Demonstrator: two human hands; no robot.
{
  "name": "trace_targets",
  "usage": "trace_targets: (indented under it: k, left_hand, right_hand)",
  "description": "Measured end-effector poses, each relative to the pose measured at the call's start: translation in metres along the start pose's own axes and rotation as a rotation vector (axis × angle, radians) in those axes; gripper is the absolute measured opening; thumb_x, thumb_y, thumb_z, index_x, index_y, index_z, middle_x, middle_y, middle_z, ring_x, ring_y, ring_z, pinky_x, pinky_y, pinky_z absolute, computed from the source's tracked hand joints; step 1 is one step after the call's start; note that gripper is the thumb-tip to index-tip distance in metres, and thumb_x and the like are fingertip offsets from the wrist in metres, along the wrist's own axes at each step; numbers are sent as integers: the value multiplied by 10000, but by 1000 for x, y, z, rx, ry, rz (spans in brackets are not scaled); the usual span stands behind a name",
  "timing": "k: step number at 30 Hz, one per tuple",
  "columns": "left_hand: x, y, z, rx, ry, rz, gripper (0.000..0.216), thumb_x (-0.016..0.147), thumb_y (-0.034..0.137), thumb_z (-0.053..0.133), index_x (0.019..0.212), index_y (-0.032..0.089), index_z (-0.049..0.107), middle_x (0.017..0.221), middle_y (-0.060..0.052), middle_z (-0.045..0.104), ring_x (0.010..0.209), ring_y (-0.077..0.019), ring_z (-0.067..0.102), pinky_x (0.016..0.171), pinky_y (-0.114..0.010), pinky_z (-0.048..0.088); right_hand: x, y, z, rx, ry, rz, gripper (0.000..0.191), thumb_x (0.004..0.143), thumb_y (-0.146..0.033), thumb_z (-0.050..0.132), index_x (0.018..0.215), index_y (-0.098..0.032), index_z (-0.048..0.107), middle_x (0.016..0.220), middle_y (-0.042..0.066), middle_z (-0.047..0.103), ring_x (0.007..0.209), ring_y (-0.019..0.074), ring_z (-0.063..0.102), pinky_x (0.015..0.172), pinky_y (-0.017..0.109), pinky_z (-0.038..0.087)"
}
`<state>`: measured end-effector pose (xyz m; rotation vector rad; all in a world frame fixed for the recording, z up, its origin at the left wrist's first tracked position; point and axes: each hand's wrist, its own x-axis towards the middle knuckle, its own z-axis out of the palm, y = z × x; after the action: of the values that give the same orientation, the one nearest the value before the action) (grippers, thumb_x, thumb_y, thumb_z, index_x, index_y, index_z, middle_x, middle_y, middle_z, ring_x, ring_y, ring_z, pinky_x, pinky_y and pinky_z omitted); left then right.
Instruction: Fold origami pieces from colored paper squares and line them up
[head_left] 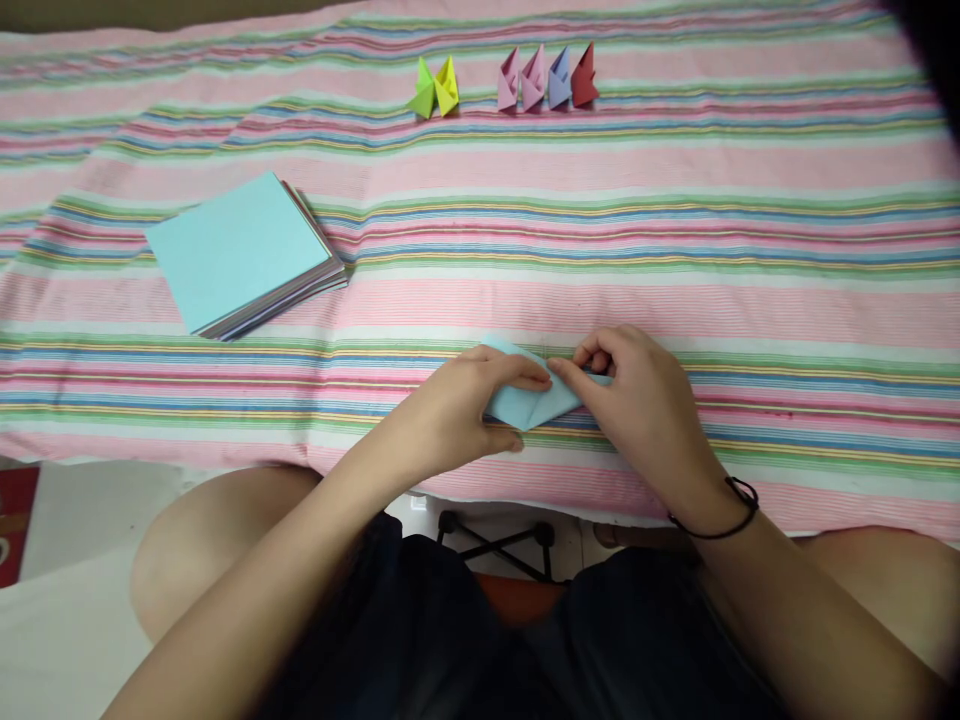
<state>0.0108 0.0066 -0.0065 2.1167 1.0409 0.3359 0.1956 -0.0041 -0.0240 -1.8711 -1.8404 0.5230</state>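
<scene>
A folded sheet of light blue origami paper (pixel 529 405) lies near the front edge of the table, a crease running across its middle. My left hand (pixel 480 400) rests over its left part, fingers on top and thumb by the near edge. From the right, my right hand (pixel 637 390) pinches the paper's right part between thumb and bent fingers. The hands hide both ends of the paper, so its full outline cannot be seen.
A stack of square coloured paper (pixel 240 255), light blue on top, sits to the left. Small folded paper figures stand at the back: a green one (pixel 424 90), a yellow one (pixel 446 88), two pink ones (pixel 532 80), a blue one (pixel 559 80) and a red one (pixel 584 78). A striped cloth (pixel 637 290) covers the table.
</scene>
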Motion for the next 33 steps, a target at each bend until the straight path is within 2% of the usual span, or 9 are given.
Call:
trace_targets:
  k: [5,9,11,14,18,22,25,28,33]
  left_hand:
    - [-8,3,7,-47,86,-17,432,736,111,697,1143,219,605,1099,-36,652,1066,-204,560,908,-340,478]
    - [-11,5,7,-72,44,-27,490,749,26,595,1199,217,572,1163,-47,619,1112,-195,537,906,-321,479]
    - [-12,7,8,-96,25,-38,465,753,95,635,1199,213,571,1177,-57,615,1124,-212,531,902,-336,484]
    - [-12,8,11,-103,85,-50,394,784,151,622,1171,209,580,1150,-58,626,1104,-222,537,913,-373,484]
    - [-16,7,10,-81,61,-2,545,752,-5,510,1242,233,532,1198,-48,595,1155,-197,516,949,-355,470]
    - [-26,13,10,39,82,56,444,811,78,551,1237,201,542,1208,-77,587,1128,-208,531,939,-364,478]
    - [-36,22,24,285,173,63,305,888,191,521,1180,160,602,1130,-107,617,1024,-247,568,870,-427,499]
    - [-46,30,49,474,264,39,387,875,230,567,1230,74,574,1161,-130,631,1072,-271,562,899,-421,498]
    - [-56,39,82,656,401,-53,401,910,226,519,1258,30,550,1308,-128,588,1218,-256,510,1013,-378,422]
  right_hand:
    - [-1,1,0,7,2,-2,213,792,-303,655,659,-194,530,714,5,552,704,176,515,613,300,324]
    - [-1,2,1,6,6,-2,224,781,-308,671,654,-193,527,710,-6,539,702,167,512,612,293,320]
    - [-1,3,2,1,9,0,230,777,-311,678,652,-192,526,703,-10,534,701,165,510,612,291,317]
    - [0,4,3,0,9,-3,228,776,-316,677,653,-191,531,699,-12,528,696,164,508,614,291,317]
    - [0,4,3,-5,8,-6,228,773,-320,677,650,-192,535,698,-9,525,698,166,508,613,291,317]
    - [-1,4,3,1,8,-8,225,772,-325,678,655,-191,540,698,-10,528,696,165,510,616,292,322]
    - [-1,4,3,-3,12,-5,226,769,-314,682,650,-191,535,692,-13,528,697,165,512,614,291,322]
    - [0,4,3,-7,16,-9,230,769,-305,687,647,-188,531,688,-13,528,700,165,511,614,292,326]
    - [-1,5,3,-18,27,-24,222,771,-302,690,655,-185,541,682,-14,520,691,162,508,621,296,339]
